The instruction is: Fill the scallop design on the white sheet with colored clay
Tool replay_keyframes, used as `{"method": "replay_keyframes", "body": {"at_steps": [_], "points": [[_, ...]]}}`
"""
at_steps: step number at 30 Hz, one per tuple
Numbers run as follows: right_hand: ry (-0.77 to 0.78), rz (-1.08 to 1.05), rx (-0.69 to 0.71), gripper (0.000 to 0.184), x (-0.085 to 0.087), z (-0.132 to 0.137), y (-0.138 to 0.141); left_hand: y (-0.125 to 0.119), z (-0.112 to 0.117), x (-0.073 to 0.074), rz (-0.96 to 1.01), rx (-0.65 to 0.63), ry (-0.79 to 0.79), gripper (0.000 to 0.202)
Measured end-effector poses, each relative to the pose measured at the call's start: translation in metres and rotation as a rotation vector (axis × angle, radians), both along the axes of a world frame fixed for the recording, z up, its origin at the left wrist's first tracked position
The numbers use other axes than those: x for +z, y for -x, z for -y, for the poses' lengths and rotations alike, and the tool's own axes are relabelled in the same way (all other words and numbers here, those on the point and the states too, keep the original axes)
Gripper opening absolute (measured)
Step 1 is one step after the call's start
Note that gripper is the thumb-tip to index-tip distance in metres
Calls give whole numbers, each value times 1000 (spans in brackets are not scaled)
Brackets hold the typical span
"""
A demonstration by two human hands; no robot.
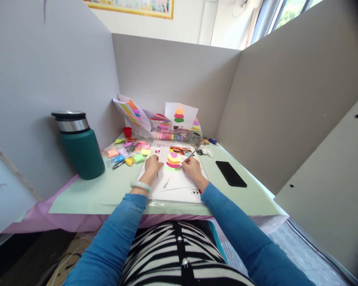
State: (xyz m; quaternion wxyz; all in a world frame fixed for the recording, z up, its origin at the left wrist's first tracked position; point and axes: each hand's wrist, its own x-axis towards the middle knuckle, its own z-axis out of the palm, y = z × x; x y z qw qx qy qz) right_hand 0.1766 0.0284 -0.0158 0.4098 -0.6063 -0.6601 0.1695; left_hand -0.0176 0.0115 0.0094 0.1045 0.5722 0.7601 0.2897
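My right hand (192,167) is closed around a long thin greyish tool (193,152). Its lower tip is at the edge of a colourful layered shape (173,161) in pink, yellow, orange, magenta and pale green. This shape lies on a white sheet (177,182) flat on the table. On the sheet's left side rests my left hand (152,164), with curled fingers and the thumb towards the shape. Whatever it may hold is hidden. Small dark marks and a thin line show on the lower part of the sheet.
Bagged coloured clay (118,159) and a pen (118,165) lie to the left, near a green flask (82,149) and red cup (127,132). Sheets with similar shapes (181,115) lean at the back. A black phone (230,173) lies right. Grey panels (176,75) enclose the table.
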Motion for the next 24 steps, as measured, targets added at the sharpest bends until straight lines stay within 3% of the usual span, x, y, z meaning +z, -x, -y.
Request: {"method": "replay_keyframes", "body": {"at_steps": [5, 13, 24], "points": [[13, 54, -83, 8, 1, -1, -3, 0, 0, 0, -3, -8, 5, 27], [-28, 8, -2, 10, 2, 3, 3, 1, -2, -2, 8, -14, -6, 27], [-3, 68, -91, 13, 4, 4, -1, 1, -2, -2, 2, -6, 0, 25]]}}
